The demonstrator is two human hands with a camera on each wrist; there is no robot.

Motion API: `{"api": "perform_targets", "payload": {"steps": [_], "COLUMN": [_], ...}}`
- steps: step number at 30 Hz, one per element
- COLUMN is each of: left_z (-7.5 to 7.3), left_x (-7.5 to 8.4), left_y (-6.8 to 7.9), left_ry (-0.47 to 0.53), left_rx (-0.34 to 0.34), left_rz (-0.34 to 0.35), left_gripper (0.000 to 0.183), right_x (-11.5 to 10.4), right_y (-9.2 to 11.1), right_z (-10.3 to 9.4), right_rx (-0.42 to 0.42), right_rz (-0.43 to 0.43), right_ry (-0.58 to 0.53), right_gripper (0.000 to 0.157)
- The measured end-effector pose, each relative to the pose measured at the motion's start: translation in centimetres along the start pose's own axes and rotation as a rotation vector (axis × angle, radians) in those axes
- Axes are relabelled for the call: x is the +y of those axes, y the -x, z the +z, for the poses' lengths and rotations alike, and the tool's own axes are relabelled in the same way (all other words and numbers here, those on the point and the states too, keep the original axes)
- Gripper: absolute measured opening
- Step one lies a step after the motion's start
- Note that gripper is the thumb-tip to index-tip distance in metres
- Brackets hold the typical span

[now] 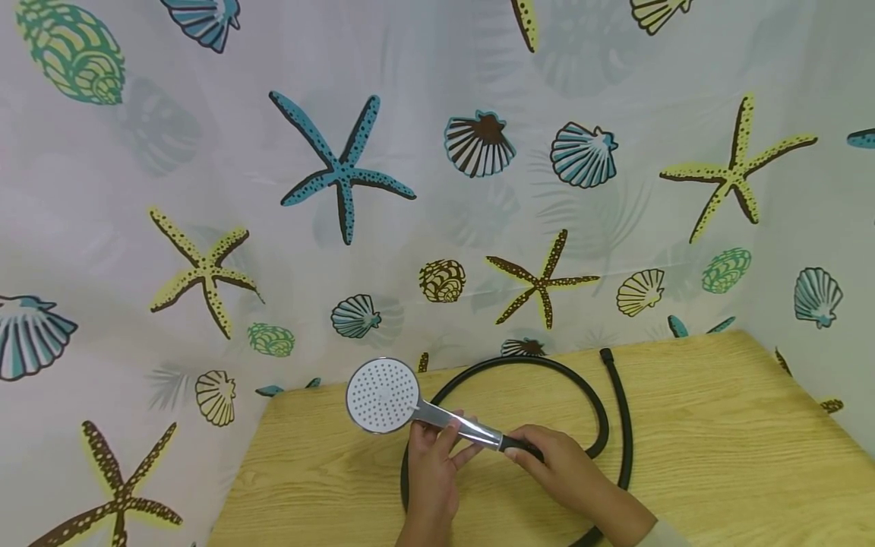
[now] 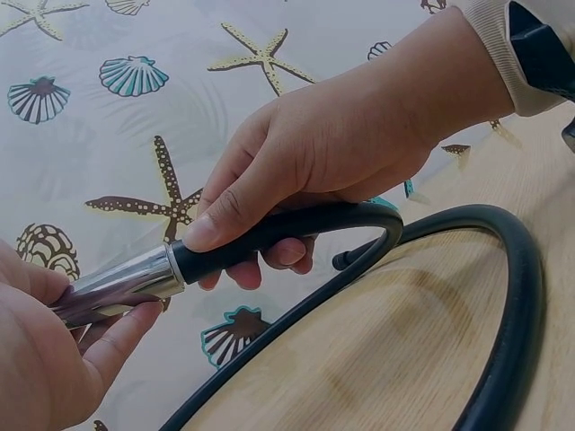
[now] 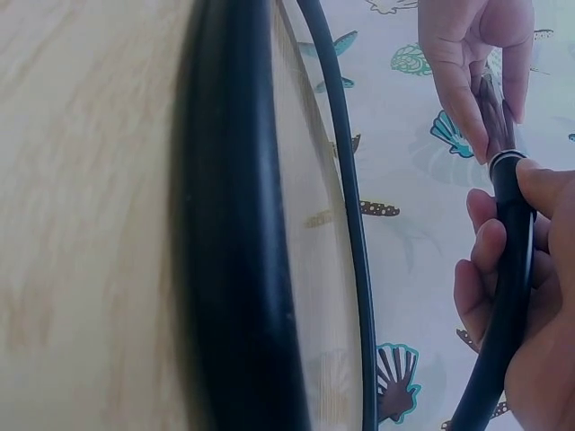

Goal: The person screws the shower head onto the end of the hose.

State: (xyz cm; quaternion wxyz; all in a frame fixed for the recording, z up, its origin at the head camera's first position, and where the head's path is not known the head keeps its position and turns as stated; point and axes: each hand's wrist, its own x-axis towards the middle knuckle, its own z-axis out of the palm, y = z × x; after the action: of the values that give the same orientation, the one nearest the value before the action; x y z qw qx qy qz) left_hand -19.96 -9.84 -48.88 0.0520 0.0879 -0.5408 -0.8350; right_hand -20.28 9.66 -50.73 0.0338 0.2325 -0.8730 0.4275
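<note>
A round shower head (image 1: 383, 396) with a white, dotted face and a chrome handle is held up above the wooden table. My left hand (image 1: 434, 463) grips the chrome handle (image 2: 126, 285) from below, fingers and thumb on either side of it. At the handle's lower end, a black hose (image 2: 211, 260) meets a chrome collar. Just behind that joint my right hand (image 1: 557, 463) holds the hose, with the thumb on top and fingers curled beneath, as the right wrist view also shows. From there the hose loops over the table.
The wooden table (image 1: 683, 425) carries the hose's large loop and its free end (image 1: 606, 355), which points toward the back edge. Behind and at both sides hangs a pale curtain (image 1: 424, 61) printed with starfish and shells.
</note>
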Motion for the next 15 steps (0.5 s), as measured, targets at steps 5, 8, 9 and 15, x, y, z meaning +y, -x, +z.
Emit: {"api": "perform_targets", "payload": {"steps": [5,8,9,15], "left_z": [0.04,0.07,0.08,0.14], "left_x": [0.02,0.04,0.04,0.02], "left_y": [-0.04,-0.03,-0.03,-0.03], "left_ry": [0.002,-0.001,-0.001,0.000], "left_rx": [-0.002,-0.001,0.001,0.005], "left_rz": [-0.002,-0.003,-0.003,-0.003], "left_gripper": [0.047,0.047,0.047,0.046], "right_x": [0.04,0.07,0.08,0.09], "right_y": [0.02,0.02,0.01,0.03], "right_z": [-0.03,-0.04,-0.04,0.00], "right_rx": [0.000,-0.003,-0.005,-0.018], "right_rz": [-0.008,-0.011,-0.011,0.001], "right_ry": [0.008,0.012,0.013,0.028], "right_gripper": [0.027,0.028,0.028,0.030]}}
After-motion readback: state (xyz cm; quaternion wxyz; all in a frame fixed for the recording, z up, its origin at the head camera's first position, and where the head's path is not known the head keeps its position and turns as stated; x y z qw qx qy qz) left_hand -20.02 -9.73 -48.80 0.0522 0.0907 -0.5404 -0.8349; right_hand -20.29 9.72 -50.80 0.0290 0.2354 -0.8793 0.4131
